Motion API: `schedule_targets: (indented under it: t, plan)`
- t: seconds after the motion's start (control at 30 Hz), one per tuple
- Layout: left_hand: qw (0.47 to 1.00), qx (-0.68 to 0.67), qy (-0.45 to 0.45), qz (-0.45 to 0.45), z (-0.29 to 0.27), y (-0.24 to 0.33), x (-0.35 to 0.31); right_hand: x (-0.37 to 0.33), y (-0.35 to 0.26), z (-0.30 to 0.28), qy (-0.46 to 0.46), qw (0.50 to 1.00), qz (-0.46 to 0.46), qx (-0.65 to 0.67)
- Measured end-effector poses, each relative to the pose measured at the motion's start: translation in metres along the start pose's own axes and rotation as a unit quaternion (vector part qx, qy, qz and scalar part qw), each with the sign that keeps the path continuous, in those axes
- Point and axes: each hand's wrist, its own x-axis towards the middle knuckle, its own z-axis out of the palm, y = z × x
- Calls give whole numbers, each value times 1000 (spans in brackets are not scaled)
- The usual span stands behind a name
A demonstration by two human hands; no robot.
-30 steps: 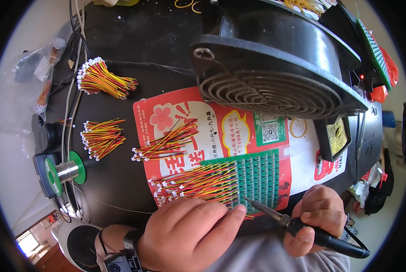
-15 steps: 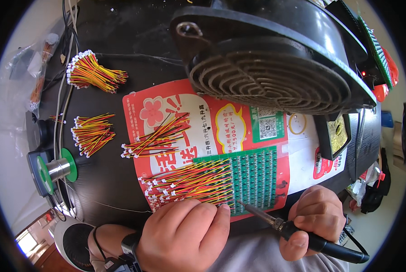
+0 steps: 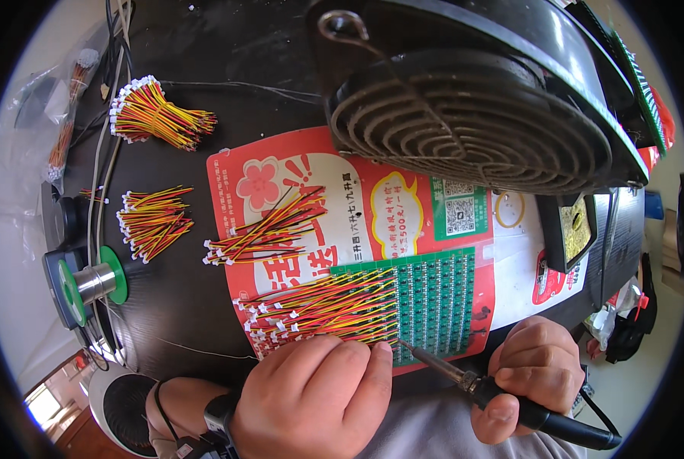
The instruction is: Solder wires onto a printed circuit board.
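Note:
My right hand (image 3: 537,375) is closed around the handle of a soldering iron (image 3: 464,376). Its tip touches or nearly touches the near part of a green circuit board panel (image 3: 437,306), just right of my left fingertips. My left hand (image 3: 315,398) is closed, its fingers pressed together over the panel's near edge. A thin wire end shows at those fingertips; the rest is hidden under the hand. Rows of red, yellow and black connector wires (image 3: 330,306) lie across the panel's left part, their white plugs toward the left.
A big black fan (image 3: 472,115) stands behind the panel. Loose wires (image 3: 269,229) lie on the red printed sheet (image 3: 349,145). Leftward are a wire bundle (image 3: 158,115), a wire pile (image 3: 154,222) and a solder spool (image 3: 93,284). A tip-cleaning holder (image 3: 575,229) sits at right.
The iron's tip has moved slightly left along the panel, closer to my left fingertips. My left hand stays nearly in place. The whole view has shifted a little.

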Motion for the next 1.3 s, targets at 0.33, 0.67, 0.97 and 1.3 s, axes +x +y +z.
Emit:
schedule_targets:
  t: [0.33, 0.67, 0.97, 1.3]
  plan:
    - [1000, 10, -12, -2, -1, 2, -1, 1, -2, -3, -19, 1000, 6, -4]
    - [999, 32, 4, -28, 5, 3, -10, -6, 0, -1, 42, 999, 13, 23]
    - [1000, 22, 17, 10, 3, -8, 1, -7, -2, -2, 39, 998, 32, 22]
    - [999, 7, 43, -1, 2, -2, -1, -5, -3, -3, 17, 999, 40, 5]
